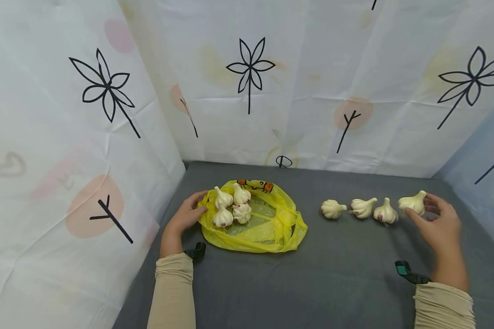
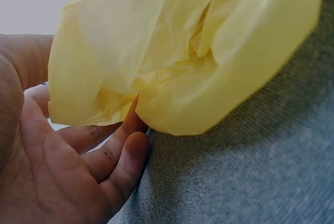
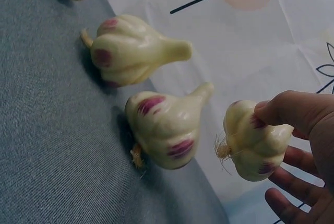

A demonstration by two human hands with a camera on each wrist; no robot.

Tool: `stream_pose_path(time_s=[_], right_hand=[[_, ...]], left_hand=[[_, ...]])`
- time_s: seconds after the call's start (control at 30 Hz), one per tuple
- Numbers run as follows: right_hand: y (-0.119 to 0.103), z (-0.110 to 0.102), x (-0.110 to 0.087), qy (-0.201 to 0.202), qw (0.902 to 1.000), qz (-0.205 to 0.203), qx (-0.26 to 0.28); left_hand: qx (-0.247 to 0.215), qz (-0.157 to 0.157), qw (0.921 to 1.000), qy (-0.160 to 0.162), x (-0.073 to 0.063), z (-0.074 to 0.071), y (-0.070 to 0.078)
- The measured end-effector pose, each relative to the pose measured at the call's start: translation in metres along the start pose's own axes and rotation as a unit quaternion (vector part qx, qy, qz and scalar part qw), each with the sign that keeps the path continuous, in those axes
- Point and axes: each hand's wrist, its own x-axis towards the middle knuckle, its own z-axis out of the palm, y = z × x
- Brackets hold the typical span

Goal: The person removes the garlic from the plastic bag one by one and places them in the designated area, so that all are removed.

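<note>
A yellow plastic bag (image 1: 253, 244) lies spread on the grey table, with several garlic bulbs (image 1: 223, 217) grouped on its left part. At the bag's left edge, my left hand (image 1: 186, 214) grips the thin plastic; in the left wrist view the bag (image 2: 177, 93) hides some of the fingertips. On the right, my right hand (image 1: 442, 221) pinches a garlic bulb (image 3: 255, 140) between thumb and fingers, its roots facing left in the right wrist view. Just left of that hand, three more bulbs stand in a row: a near one (image 1: 385, 212), a middle one (image 1: 362, 208) and a far one (image 1: 332, 209).
The grey cloth-covered table (image 1: 313, 283) reaches back to a white patterned curtain (image 1: 304, 114). Another curtain side (image 1: 45, 151) borders the table on the left, and a bluish one (image 1: 483, 183) on the right. A black band (image 1: 411, 274) sits on the right wrist.
</note>
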Motion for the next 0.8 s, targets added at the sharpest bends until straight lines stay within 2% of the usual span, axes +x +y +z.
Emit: stream_pose_path(time_s=[0.23,0.5,0.6,0.8], right_hand=[[0.015,0.001,0.005,-0.002,0.9975,0.062,0.033],[0.026,0.005,0.012,-0.029,0.9958,0.087,0.001],[0.030,0.008,0.012,-0.038,0.9946,0.097,0.004],[0.036,0.013,0.011,-0.053,0.9950,0.082,0.017]], left_hand=[[-0.006,0.010,0.9999,0.001,0.000,-0.001,0.001],[-0.010,0.013,0.9999,0.003,-0.002,-0.001,0.002],[-0.011,0.012,0.9999,0.002,-0.003,-0.001,0.003],[-0.006,0.012,0.9999,-0.001,-0.004,0.000,0.004]])
